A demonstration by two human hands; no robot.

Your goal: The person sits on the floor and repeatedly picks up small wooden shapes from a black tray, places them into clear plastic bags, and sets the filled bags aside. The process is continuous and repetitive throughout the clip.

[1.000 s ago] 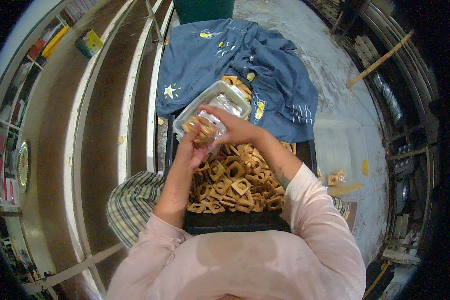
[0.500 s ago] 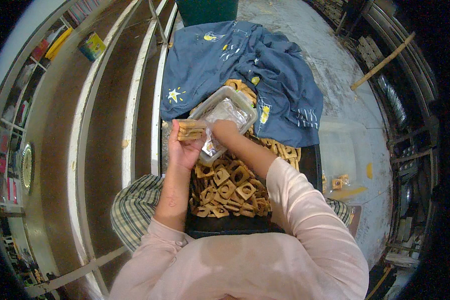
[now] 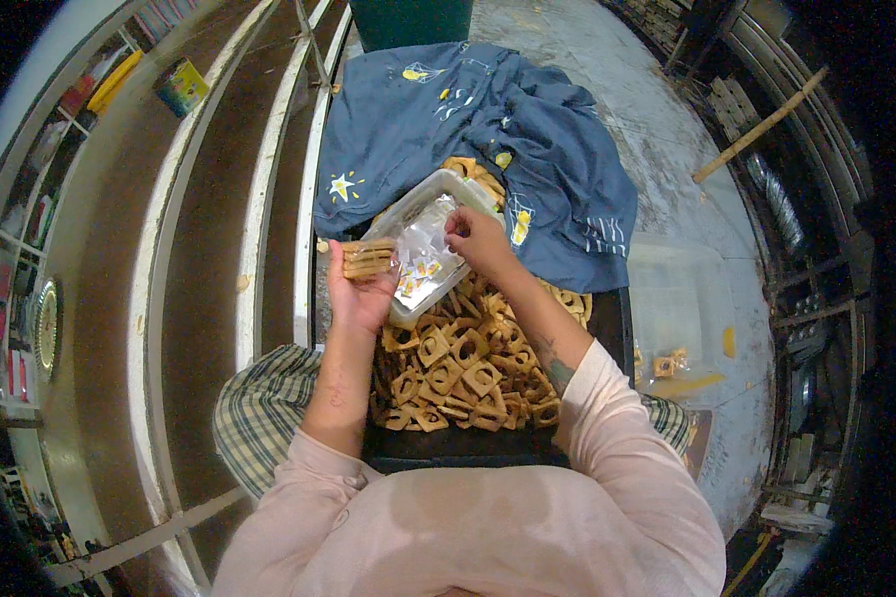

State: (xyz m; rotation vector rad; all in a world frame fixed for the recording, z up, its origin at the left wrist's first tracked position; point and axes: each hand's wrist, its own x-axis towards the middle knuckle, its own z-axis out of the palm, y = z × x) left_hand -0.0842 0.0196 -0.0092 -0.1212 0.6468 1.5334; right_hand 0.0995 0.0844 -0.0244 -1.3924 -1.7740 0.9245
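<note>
In my left hand [image 3: 356,298] is a short stack of square biscuits [image 3: 368,259], with clear, shiny plastic film around it. My right hand [image 3: 483,242] hovers over the right side of a translucent plastic tub [image 3: 400,211], its fingers curled into a pinch; what they hold, if anything, is too small to make out. White and silvery slips [image 3: 425,242], some with yellow print, lie inside the tub. Beneath and in front of the tub spreads a heap of square biscuits with round holes [image 3: 458,373], filling a dark tray [image 3: 468,453].
A blue patterned cloth [image 3: 558,149] covers the tray's far part. On the floor to the right stands a clear plastic bin [image 3: 677,298] with a few packed biscuits. White metal rails [image 3: 254,219] run along my left. A dark green container [image 3: 413,25] stands at the back.
My right hand has lifted from inside the tub and moved slightly right, uncovering the slips. My left hand keeps the biscuit stack, shifted slightly left.
</note>
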